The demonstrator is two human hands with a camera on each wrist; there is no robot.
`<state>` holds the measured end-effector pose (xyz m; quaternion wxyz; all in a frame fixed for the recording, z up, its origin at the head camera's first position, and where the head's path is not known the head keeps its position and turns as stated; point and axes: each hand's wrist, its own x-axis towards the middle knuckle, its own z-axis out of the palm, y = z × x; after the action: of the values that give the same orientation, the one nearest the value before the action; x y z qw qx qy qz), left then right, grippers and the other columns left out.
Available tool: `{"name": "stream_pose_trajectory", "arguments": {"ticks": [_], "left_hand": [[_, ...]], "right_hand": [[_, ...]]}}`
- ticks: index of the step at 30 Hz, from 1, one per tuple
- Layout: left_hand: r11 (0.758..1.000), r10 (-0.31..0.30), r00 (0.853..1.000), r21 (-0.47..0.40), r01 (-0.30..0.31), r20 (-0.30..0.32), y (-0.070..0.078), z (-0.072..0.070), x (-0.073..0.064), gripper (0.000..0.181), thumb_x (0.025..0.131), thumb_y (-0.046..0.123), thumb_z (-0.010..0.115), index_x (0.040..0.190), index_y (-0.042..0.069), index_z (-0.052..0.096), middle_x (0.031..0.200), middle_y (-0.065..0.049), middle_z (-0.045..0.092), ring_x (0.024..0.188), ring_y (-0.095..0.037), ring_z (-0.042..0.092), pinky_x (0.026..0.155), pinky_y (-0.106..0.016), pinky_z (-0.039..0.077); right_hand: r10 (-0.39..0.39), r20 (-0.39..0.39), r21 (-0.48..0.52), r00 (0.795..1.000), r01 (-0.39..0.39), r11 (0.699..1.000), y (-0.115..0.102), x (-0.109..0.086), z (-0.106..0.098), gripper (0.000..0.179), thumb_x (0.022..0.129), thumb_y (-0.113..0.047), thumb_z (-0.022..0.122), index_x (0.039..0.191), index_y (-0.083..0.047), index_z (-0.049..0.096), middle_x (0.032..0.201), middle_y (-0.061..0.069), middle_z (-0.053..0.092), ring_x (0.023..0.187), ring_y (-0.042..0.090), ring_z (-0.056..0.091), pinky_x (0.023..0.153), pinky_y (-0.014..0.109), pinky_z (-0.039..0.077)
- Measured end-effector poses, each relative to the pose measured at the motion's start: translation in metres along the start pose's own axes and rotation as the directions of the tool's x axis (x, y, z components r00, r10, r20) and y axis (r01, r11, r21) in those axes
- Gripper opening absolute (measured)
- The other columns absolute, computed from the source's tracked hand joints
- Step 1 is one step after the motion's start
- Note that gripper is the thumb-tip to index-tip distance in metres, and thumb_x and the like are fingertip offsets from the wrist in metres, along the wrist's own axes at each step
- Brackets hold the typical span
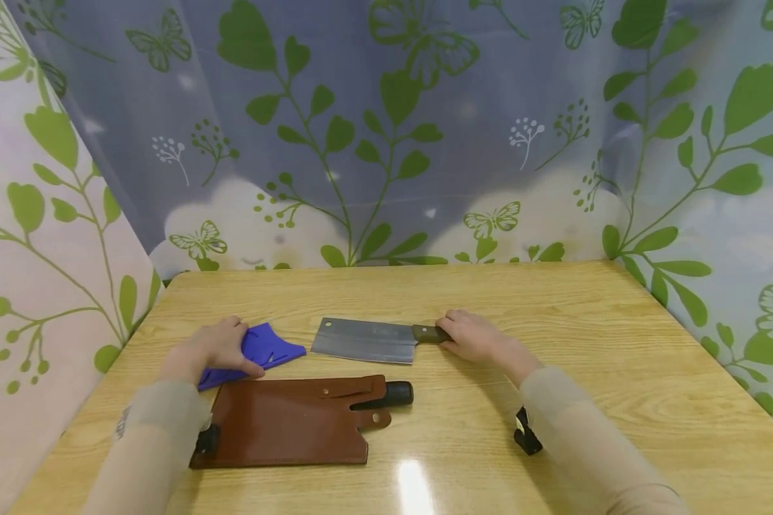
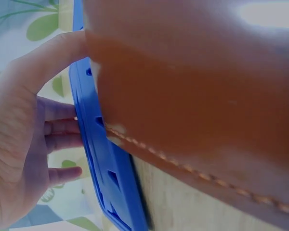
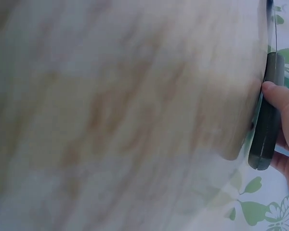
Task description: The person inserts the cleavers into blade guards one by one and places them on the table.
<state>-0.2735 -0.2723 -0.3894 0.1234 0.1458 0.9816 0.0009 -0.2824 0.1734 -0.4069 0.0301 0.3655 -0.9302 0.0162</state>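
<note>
In the head view a cleaver (image 1: 363, 340) lies on the table with its broad grey blade pointing left. My right hand (image 1: 473, 336) grips the end of its dark handle (image 3: 267, 115), thumb on one side and fingers on the other in the right wrist view. At the left, my left hand (image 1: 215, 348) spans a flat blue plastic piece (image 1: 267, 347) with slots. Its thumb is at the near edge and its fingers at the far edge. The palm hides part of the blue piece.
Nearer, a brown leather sheath (image 1: 283, 422) with stitched edges and a snap strap lies beside the blue piece. A black handle (image 1: 398, 393) sticks out of its right end. The wooden table (image 1: 489, 443) meets a patterned curtain (image 1: 425, 143) at the back.
</note>
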Motion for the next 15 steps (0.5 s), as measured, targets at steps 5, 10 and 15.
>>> {"name": "stream_pose_trajectory", "arguments": {"ticks": [5,10,15], "left_hand": [[1.000,-0.008,1.000,-0.030,0.008,0.010,0.0007,0.0010,0.0014,0.107,0.060,0.065,0.073,0.124,-0.017,0.046,0.118,-0.030,0.047,0.109,-0.046,0.048,0.090,-0.055,0.041],[1.000,0.002,1.000,-0.026,-0.002,-0.009,0.0002,0.0031,0.0047,0.108,0.059,0.065,0.073,0.121,-0.019,0.046,0.114,-0.032,0.049,0.107,-0.046,0.048,0.091,-0.054,0.042],[1.000,0.019,0.998,-0.022,-0.021,-0.058,-0.0010,0.0031,0.0061,0.106,0.060,0.064,0.072,0.119,-0.020,0.046,0.111,-0.033,0.052,0.105,-0.047,0.049,0.090,-0.053,0.042]], "right_hand": [[0.004,-0.006,0.033,1.000,-0.004,0.999,0.0011,-0.0050,0.0017,0.024,0.090,-0.017,0.061,0.108,-0.002,0.057,0.093,0.006,0.055,0.081,0.018,0.053,0.072,0.036,0.046],[0.031,-0.052,0.049,0.998,-0.029,0.998,0.0020,-0.0080,-0.0001,0.028,0.092,-0.013,0.058,0.113,0.004,0.054,0.099,0.011,0.053,0.088,0.023,0.052,0.077,0.038,0.046],[0.038,-0.079,0.057,0.996,-0.033,0.998,0.0029,-0.0100,-0.0023,0.028,0.092,-0.011,0.057,0.114,0.006,0.052,0.102,0.014,0.053,0.094,0.027,0.053,0.084,0.041,0.046]]}}
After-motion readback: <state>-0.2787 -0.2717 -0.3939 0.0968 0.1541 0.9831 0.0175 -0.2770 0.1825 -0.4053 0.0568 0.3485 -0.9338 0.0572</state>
